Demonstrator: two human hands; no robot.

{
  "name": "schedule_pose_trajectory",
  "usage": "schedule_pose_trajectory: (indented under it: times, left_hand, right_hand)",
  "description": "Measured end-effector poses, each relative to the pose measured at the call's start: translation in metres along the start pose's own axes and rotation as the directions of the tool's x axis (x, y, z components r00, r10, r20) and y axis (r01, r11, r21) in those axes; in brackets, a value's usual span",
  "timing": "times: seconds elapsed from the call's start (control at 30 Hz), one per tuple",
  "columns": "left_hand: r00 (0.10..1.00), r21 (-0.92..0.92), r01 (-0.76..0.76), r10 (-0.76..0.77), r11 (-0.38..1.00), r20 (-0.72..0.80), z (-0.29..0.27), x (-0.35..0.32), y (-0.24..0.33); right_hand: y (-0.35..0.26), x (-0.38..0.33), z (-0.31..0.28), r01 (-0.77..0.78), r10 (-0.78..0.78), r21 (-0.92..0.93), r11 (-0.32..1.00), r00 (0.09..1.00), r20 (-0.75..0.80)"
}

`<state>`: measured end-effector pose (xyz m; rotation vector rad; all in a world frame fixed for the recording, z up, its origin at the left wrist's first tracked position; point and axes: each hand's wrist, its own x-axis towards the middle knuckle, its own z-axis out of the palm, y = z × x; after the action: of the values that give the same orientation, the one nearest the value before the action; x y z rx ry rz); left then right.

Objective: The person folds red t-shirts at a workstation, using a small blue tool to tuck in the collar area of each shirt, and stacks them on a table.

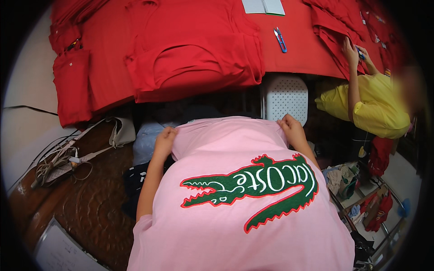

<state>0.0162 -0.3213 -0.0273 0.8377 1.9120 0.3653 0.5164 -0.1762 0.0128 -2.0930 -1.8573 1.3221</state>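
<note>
I have on a pink T-shirt (217, 144) with a large green crocodile patch (253, 185) edged in red across its front. My left hand (165, 142) is closed on the left end of the shirt's lower hem. At the right end of that hem, my right hand (292, 128) pinches the cloth. Between the two hands the hem is stretched out wide. Just beyond, a stack of red tank tops (194, 58) lies on a red-covered table (294, 58), with its near edge overhanging.
Blue thread snips (280, 39) and a spiral notebook (264, 6) lie on the table. A white perforated stool (287, 97) stands past my right hand. A co-worker in yellow (379, 106) handles red garments at right. Cables (56, 165) and a pale bag (122, 132) are at left.
</note>
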Motion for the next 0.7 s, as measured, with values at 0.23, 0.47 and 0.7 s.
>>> schedule_pose_trajectory:
  times: [0.23,0.47,0.7]
  left_hand:
    - [0.998,0.493,0.022,-0.044,0.87,0.034,-0.039,0.004,0.002]
    - [0.794,-0.39,0.021,0.222,0.92,0.566,0.024,-0.031,0.138]
    - [0.807,-0.205,-0.335,0.393,0.92,0.441,-0.034,-0.015,0.125]
  right_hand:
    - [0.021,0.016,0.004,0.065,-0.059,0.26,0.963,0.998,-0.034]
    - [-0.05,-0.018,0.026,-0.512,-0.192,0.728,0.455,0.742,0.642]
    - [-0.06,0.003,0.001,-0.097,-0.301,0.624,0.775,0.813,0.499]
